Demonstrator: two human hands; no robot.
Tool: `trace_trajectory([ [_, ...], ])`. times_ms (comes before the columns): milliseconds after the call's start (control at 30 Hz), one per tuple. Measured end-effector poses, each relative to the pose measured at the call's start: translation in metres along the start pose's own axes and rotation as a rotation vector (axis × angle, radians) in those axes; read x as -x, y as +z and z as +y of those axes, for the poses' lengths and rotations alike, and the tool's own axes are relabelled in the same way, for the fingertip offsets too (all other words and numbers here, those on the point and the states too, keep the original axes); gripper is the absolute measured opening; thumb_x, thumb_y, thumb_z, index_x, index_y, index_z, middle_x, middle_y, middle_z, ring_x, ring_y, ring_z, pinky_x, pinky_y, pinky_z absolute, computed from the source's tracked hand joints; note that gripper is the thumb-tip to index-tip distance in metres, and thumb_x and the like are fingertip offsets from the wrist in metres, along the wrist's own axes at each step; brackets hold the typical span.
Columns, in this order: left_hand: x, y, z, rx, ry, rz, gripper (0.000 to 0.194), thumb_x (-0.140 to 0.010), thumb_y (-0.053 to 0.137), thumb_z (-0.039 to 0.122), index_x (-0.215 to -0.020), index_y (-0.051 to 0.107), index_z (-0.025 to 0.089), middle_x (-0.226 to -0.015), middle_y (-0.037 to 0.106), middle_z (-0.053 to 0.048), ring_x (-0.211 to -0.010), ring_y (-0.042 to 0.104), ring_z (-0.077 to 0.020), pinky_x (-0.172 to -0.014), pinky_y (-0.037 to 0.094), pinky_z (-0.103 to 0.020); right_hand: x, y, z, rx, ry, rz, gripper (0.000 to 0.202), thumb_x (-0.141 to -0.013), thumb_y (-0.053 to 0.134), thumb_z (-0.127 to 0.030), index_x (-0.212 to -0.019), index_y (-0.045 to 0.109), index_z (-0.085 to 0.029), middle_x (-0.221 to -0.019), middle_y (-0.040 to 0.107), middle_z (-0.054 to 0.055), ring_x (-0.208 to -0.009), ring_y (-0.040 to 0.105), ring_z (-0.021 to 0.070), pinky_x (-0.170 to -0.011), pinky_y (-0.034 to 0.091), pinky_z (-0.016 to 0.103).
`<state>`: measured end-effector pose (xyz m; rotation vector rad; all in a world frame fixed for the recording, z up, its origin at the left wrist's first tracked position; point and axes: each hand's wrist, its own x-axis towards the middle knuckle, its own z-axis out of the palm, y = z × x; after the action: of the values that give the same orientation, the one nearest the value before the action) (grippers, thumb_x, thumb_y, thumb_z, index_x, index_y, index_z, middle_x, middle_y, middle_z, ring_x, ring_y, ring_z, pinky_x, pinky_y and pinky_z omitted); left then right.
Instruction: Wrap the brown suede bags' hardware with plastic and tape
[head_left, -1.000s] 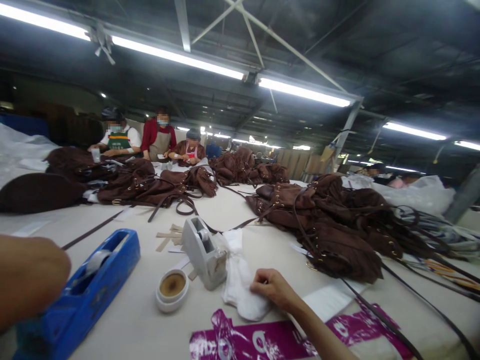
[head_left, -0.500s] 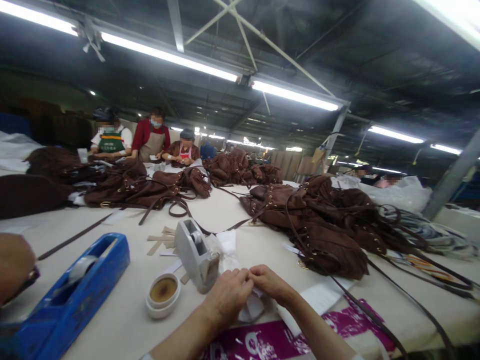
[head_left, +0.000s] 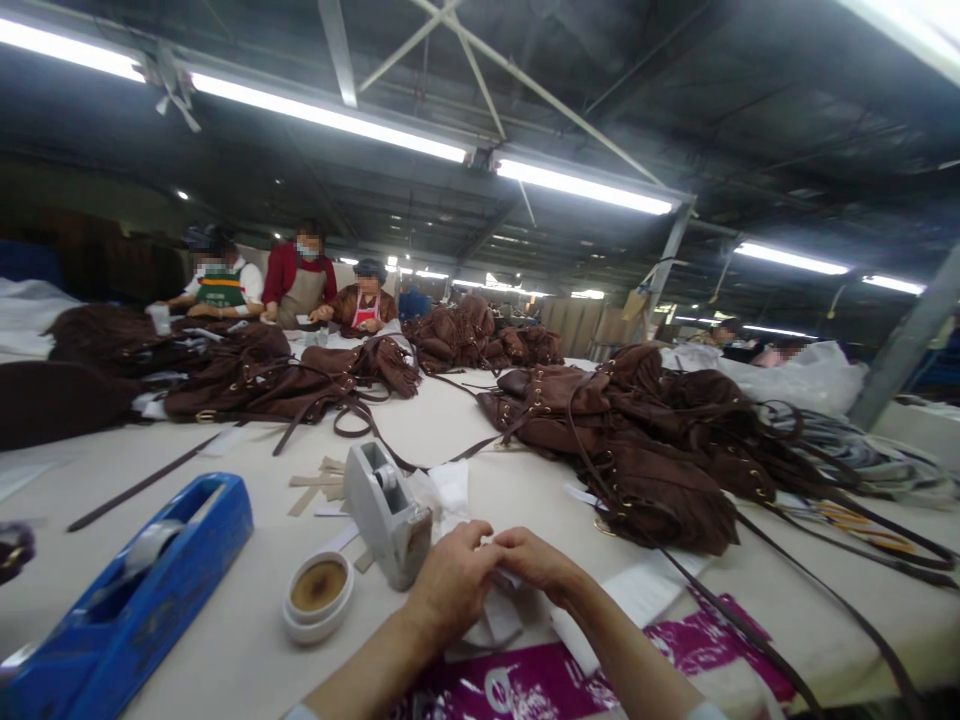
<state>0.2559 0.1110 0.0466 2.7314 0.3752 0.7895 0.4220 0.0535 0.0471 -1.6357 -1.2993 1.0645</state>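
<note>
- While holding left hand (head_left: 453, 574) and right hand (head_left: 537, 561) together at lower centre of the frame, curls the fingers in narrow, with tips touching or nearly so, perhaps to steady something small
- Cannot tell what the fingertips pinch, if anything; turns the backs of the hands to view, hiding the grip
- Has the white bundle (head_left: 496, 622) at lower centre, just below the hands, probably close in for easy handling; hides part of it behind the fingers
- Has a grey tape dispenser (head_left: 373, 522) just beyond the left hand and a blue tape dispenser (head_left: 196, 578) at lower left, likely for ready reach; loses the blue one's near end at the frame edge
- Shows a purple sheet (head_left: 551, 672) cut off along the bottom
- Has brown bags (head_left: 664, 490) heaped right of centre, seemingly out of the hands' way, too tangled to count
- Cannot make out a dark shape (head_left: 13, 550) at the left edge
</note>
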Motion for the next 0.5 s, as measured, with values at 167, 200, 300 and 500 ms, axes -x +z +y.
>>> trace_trajectory([
  [167,-0.004,0.008,-0.008,-0.030,0.081,0.034,0.018,-0.094,0.050,0.013,-0.096,0.068,0.017,-0.112,0.066,-0.012,-0.103,0.057,-0.0267,-0.092,0.045,-0.043,0.002,0.005,-0.002,-0.039,-0.009,0.018,0.035,-0.076,0.068,-0.047,-0.061,0.055,-0.019,-0.052,0.043,-0.008,-0.051,0.035,0.0098,-0.054,0.025,0.026],
  [200,-0.005,0.009,-0.008,-0.019,0.085,0.041,0.017,-0.094,0.050,0.013,-0.093,0.067,0.017,-0.109,0.066,-0.012,-0.102,0.057,-0.0263,-0.091,0.045,-0.043,0.003,0.006,-0.002,-0.047,-0.014,0.024,0.035,-0.074,0.068,-0.048,-0.060,0.056,-0.018,-0.053,0.044,-0.007,-0.051,0.035,0.0099,-0.054,0.025,0.026],
  [300,-0.006,0.011,-0.005,0.049,0.062,0.060,0.014,-0.089,0.054,0.010,-0.083,0.065,0.017,-0.099,0.067,-0.009,-0.098,0.057,-0.0250,-0.090,0.044,-0.040,0.003,0.010,-0.002,-0.081,-0.026,0.061,0.037,-0.068,0.072,-0.049,-0.057,0.057,-0.017,-0.054,0.048,-0.006,-0.054,0.038,0.0104,-0.056,0.026,0.026],
  [500,-0.008,0.006,0.008,0.284,-0.279,0.234,0.014,-0.090,0.041,0.013,-0.082,0.052,0.019,-0.089,0.062,-0.006,-0.087,0.058,-0.0203,-0.081,0.046,-0.033,0.019,0.010,-0.006,-0.255,-0.060,0.237,0.073,-0.072,0.047,-0.084,-0.083,0.069,-0.015,-0.077,0.067,0.007,-0.079,0.060,0.0225,-0.065,0.040,0.029],
])
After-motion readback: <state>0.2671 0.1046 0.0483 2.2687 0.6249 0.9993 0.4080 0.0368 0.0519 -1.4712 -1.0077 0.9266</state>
